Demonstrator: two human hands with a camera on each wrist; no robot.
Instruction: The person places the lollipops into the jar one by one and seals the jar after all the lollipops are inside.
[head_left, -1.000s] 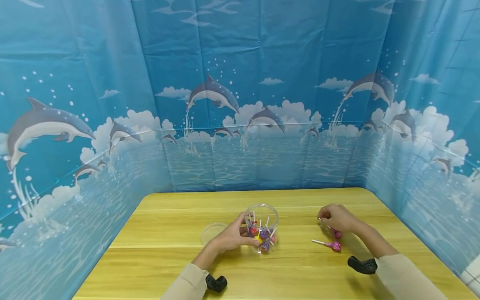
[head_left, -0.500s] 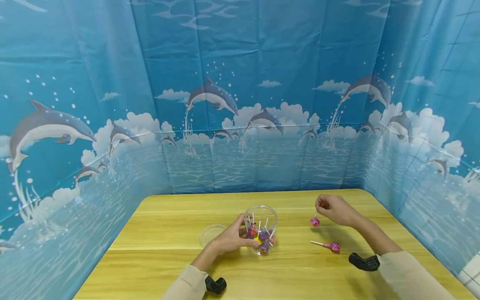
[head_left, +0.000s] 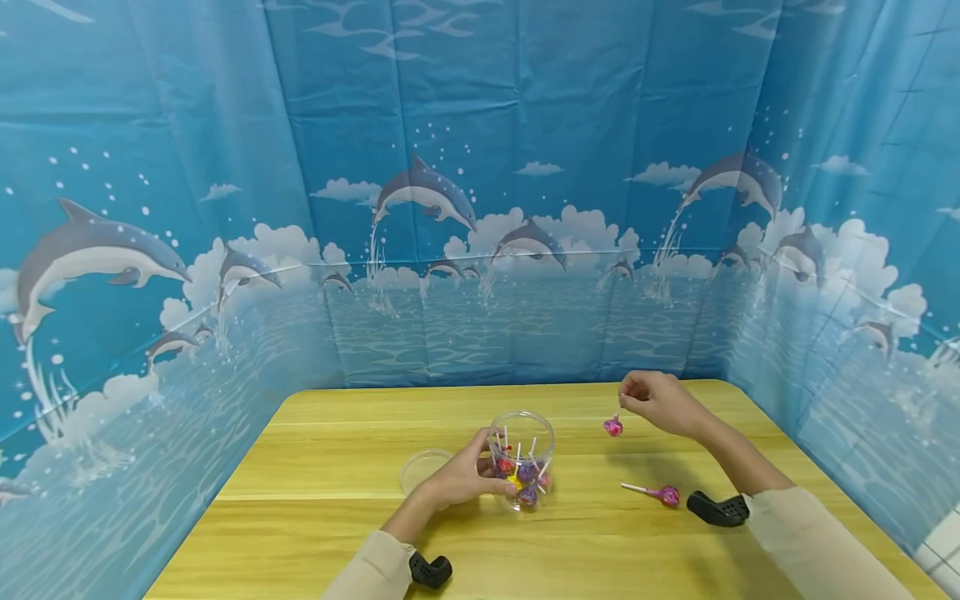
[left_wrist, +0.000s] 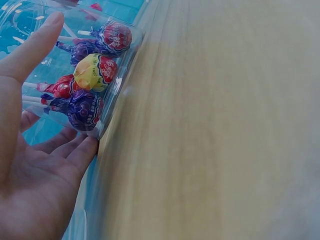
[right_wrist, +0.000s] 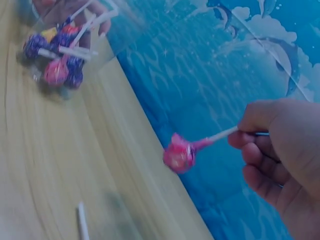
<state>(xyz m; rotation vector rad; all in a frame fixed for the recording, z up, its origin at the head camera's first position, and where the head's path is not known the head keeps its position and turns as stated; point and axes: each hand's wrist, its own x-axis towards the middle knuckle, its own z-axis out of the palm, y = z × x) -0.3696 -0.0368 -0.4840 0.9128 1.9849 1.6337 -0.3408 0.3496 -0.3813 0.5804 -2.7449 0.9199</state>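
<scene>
My left hand (head_left: 467,473) holds a clear plastic jar (head_left: 522,442) upright on the table, thumb on the near side and fingers behind. Inside lie several lollipops in purple, red, yellow and pink wrappers, sticks pointing up; a yellow and red one (left_wrist: 95,72) shows in the left wrist view. My right hand (head_left: 663,402) pinches the white stick of a pink lollipop (right_wrist: 180,154), its head hanging down above the table, to the right of the jar. Another pink lollipop (head_left: 667,496) lies on the table below the right hand, stick pointing left.
A clear round lid (head_left: 422,468) lies on the wooden table (head_left: 322,533), left of the jar and partly behind the left hand. A blue dolphin-print curtain (head_left: 480,317) surrounds the table's back and sides. Black wrist mounts sit at both cuffs.
The right hand picked a pink lollipop up off the table by its stick, then raised it and moved it left toward the jar. The left hand and jar stayed in place.
</scene>
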